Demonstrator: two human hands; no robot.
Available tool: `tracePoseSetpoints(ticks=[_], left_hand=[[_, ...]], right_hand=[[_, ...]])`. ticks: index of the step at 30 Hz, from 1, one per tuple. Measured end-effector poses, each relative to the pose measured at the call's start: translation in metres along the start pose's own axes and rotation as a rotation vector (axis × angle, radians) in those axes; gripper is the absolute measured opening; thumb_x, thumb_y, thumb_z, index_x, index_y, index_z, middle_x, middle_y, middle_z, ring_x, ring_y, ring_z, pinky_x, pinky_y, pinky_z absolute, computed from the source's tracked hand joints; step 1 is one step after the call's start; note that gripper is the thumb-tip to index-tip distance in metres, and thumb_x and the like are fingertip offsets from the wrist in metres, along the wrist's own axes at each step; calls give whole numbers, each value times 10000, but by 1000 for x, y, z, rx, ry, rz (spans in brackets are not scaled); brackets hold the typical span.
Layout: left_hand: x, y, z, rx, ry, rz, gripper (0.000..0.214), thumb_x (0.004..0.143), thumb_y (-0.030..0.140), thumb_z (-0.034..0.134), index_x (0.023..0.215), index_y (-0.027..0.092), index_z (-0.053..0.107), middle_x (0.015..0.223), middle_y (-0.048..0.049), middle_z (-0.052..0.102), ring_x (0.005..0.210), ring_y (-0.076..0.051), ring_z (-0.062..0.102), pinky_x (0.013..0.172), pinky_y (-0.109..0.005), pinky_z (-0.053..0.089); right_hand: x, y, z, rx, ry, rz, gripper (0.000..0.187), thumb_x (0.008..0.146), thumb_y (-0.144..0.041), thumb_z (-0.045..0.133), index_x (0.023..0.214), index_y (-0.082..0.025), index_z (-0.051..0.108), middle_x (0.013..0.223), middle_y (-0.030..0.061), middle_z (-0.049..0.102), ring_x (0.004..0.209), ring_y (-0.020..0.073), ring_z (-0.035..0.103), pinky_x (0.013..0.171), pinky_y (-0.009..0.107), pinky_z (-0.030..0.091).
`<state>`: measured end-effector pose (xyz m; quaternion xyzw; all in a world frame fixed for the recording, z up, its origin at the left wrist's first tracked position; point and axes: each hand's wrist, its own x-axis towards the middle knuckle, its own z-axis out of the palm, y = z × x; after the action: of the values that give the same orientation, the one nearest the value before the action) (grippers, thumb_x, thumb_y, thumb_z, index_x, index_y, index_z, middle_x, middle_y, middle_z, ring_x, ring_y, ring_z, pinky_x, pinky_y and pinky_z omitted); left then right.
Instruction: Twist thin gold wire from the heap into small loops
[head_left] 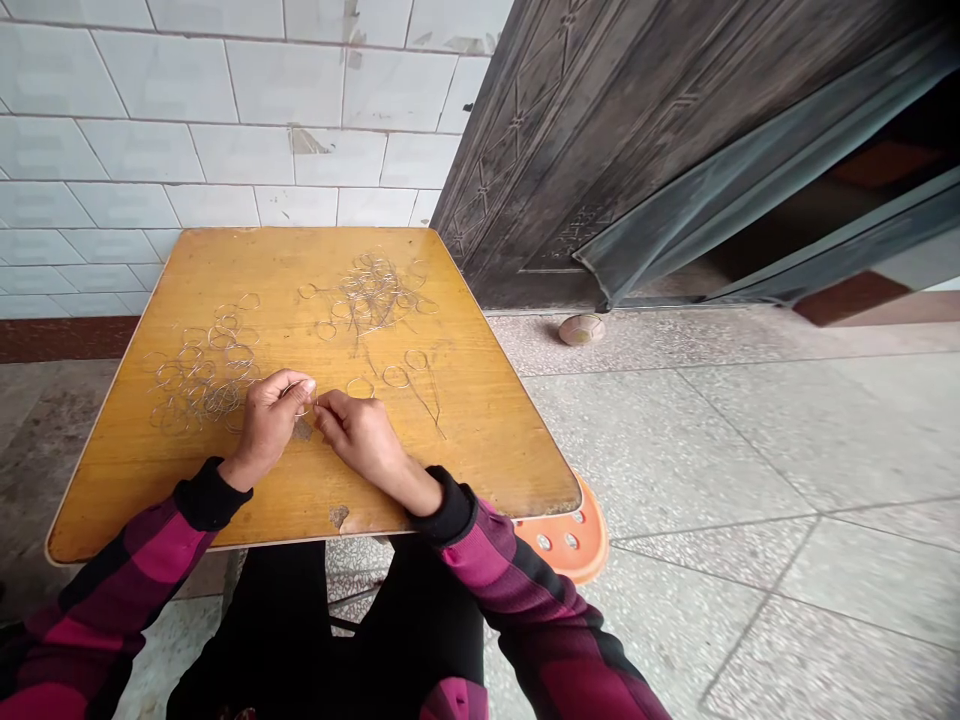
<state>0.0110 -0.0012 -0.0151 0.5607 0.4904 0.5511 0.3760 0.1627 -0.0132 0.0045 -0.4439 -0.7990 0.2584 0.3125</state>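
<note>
Over the front half of a wooden table (420, 480), my two hands meet at a thin wire ring (304, 408), mostly hidden by the fingers. My left hand (271, 415) pinches the ring between thumb and forefinger. Closed close beside it, my right hand (360, 430) has its fingertips on the ring's right side. To the left lies a loose heap of wire rings (206, 370). Farther back is a tangled pile of rings with long wire tails (375, 290). A few tailed rings (395, 376) lie just beyond my right hand.
A white tiled wall (285, 90) stands behind the table, with a dark carved door (540, 150) and a hanging curtain (720, 190) at the right. An orange stool (570, 545) sits under the table's right corner. A ball (581, 330) rests on the floor by the door.
</note>
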Motion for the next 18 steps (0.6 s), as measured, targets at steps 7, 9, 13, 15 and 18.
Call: tracePoseSetpoints(ticks=[7,9,13,15,18], left_hand=[[-4,0,7,-15,64,31,172,828,325,607,739,179,628,639,22,556,587,-102,477,564,-233,400],[-5,-2,9,-16,68,32,178,832,336,608,749,180,629,662,19,559,608,-106,484,576,-236,404],[-5,-4,11,-11,62,54,157,826,317,624,755,180,648,730,4,581,683,-117,515,631,-242,421],[-4,-4,10,-17,46,37,156,820,319,627,755,180,654,737,1,582,677,-118,508,624,-245,418],[0,1,5,9,-35,-5,187,819,338,617,730,176,649,665,13,547,610,-112,462,579,-247,389]], right_hand=[[1,-3,0,486,-77,164,187,927,-303,467,799,-175,512,657,8,648,494,93,598,512,197,449],[2,-3,1,488,-63,167,218,931,-338,465,798,-174,515,653,7,643,485,89,587,507,196,444],[4,1,3,291,16,101,213,909,-266,466,719,-177,507,569,-24,569,484,78,510,543,197,396],[5,4,3,187,66,65,216,883,-224,465,672,-182,484,553,-34,525,494,76,461,548,199,361],[6,8,2,63,114,25,200,851,-201,469,652,-183,471,540,-46,460,485,73,383,537,204,315]])
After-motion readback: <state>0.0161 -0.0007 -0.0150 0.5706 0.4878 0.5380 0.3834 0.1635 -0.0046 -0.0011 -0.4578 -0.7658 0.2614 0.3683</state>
